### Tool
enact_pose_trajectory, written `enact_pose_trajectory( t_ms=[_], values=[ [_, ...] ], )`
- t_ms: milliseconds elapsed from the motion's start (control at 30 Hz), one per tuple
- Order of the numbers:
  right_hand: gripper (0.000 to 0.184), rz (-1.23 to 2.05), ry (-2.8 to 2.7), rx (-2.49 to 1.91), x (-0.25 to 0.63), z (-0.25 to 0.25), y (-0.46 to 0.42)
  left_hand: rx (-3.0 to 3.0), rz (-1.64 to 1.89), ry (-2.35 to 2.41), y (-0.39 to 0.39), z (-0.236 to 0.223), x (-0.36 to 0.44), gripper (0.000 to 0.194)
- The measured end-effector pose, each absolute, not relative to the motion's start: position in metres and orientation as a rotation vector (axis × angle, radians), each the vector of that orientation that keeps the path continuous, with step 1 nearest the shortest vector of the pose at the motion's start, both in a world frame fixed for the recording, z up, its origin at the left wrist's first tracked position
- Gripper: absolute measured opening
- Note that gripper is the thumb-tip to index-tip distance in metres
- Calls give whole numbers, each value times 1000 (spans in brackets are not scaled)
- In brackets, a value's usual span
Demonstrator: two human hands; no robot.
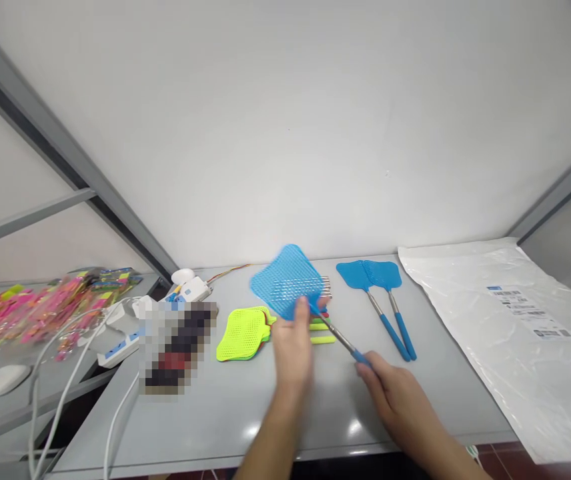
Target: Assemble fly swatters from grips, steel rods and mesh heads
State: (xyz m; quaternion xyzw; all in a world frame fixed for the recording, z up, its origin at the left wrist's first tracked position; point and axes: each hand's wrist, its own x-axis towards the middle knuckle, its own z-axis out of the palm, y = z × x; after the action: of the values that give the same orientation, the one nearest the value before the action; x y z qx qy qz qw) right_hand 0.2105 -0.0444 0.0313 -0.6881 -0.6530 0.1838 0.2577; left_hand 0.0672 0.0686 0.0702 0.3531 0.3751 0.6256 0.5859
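Observation:
A blue fly swatter (285, 280) with a metal rod is held above the grey table (225, 407). My left hand (293, 343) pinches the lower edge of its mesh head. My right hand (390, 393) is closed around its blue handle end. Just behind my left hand lie a stack of yellow-green swatter heads (243, 331) and a bundle of metal rods with coloured handles (323, 333). Two finished blue swatters (380, 300) lie side by side to the right.
A large white plastic bag with labels (515, 327) covers the table's right end. At left are a blurred dark object (175, 347), white devices with cables (115, 333), a white oval object (1, 380) and a heap of packaged coloured items (40, 307). A white wall stands behind.

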Motion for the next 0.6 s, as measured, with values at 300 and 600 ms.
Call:
enact_pose_trajectory(
  t_ms=[300, 600],
  values=[
    [38, 728, -1605, -1825, 213, 47, -38, 970, 1153, 923, 68, 50, 93, 40],
    [39, 186, -1443, -2431, 283, 37, -13, 1284, 872, 843, 81, 56, 90, 42]
  ],
)
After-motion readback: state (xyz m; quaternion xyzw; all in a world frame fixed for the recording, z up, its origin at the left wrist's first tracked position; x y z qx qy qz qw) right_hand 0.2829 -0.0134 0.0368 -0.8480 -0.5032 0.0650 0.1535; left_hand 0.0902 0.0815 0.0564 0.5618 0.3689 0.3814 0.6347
